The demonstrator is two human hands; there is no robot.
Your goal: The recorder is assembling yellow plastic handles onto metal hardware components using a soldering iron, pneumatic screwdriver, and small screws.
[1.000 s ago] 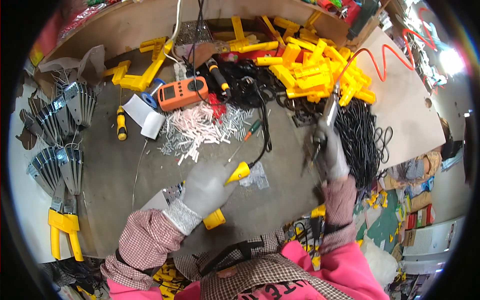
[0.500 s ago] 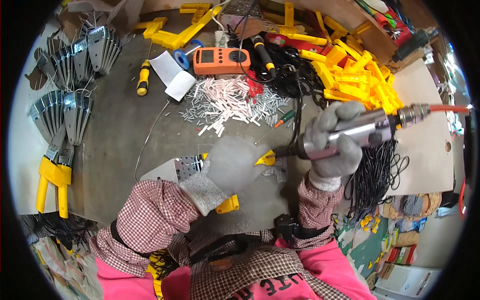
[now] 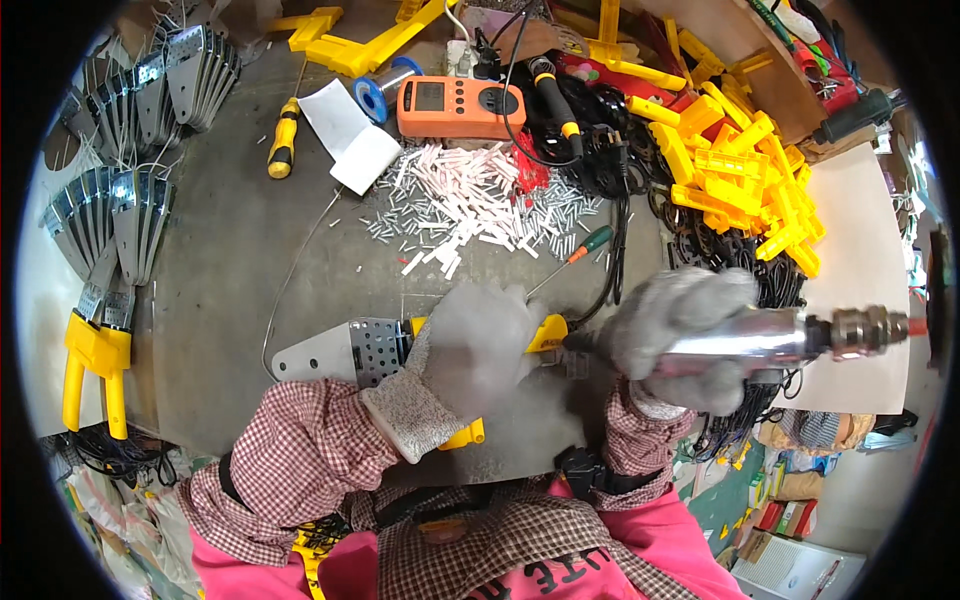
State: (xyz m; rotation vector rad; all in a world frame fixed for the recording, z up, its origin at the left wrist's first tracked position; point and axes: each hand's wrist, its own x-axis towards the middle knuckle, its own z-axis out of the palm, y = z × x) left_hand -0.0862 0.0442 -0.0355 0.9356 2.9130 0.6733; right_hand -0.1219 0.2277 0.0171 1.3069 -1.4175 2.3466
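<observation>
My left hand [image 3: 480, 340], in a grey glove and blurred, is closed over a yellow-handled tool on the table. Its tapered metal plate [image 3: 315, 352], perforated near the handle, sticks out to the left. The yellow handle end [image 3: 547, 333] shows right of the glove, and another yellow piece [image 3: 463, 435] below it. My right hand [image 3: 680, 310], also gloved and blurred, grips a silvery pneumatic screwdriver [image 3: 740, 345] held level. The driver's dark tip points left, close to the yellow handle end; whether they touch I cannot tell.
Beyond my hands lie pink-white sleeves and metal pins [image 3: 465, 200], a small green-handled screwdriver [image 3: 590, 245] and an orange meter [image 3: 460, 108]. Yellow handle parts [image 3: 740, 170] are heaped at far right above black cables. Finished-looking metal plates [image 3: 130, 220] fan out at left.
My right hand and the pneumatic screwdriver have come nearer to me and levelled out. My left hand stays on the yellow-handled tool, with more of its metal plate showing. The view has shifted slightly.
</observation>
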